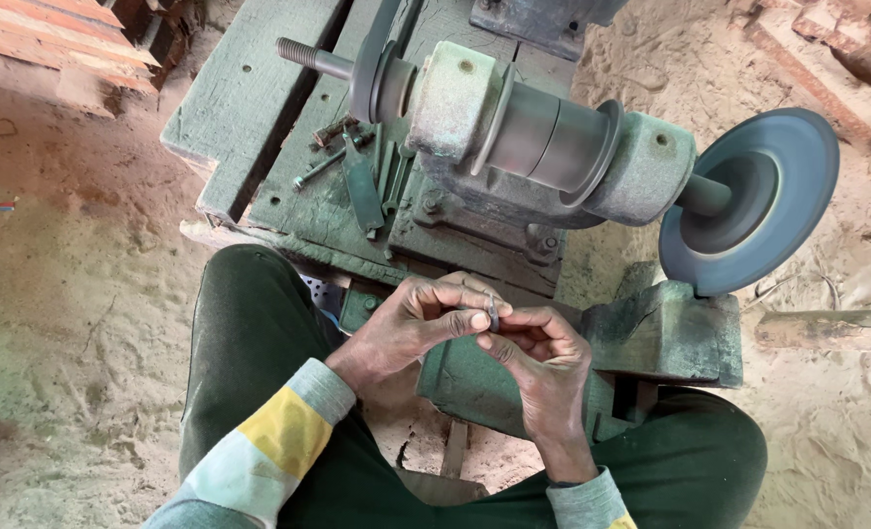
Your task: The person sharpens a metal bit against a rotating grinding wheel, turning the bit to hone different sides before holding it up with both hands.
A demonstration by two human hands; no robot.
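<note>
beyond both hands, grinding wheel on spindle

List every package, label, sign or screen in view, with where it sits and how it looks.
None in view: no packages, labels, signs or screens.
Only a green bench grinder with a grey wheel on sandy ground, and both hands, left hand and right hand, pinching a small metal piece.

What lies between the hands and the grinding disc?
In the head view, a green block of the machine lies between the hands and the disc.
</note>
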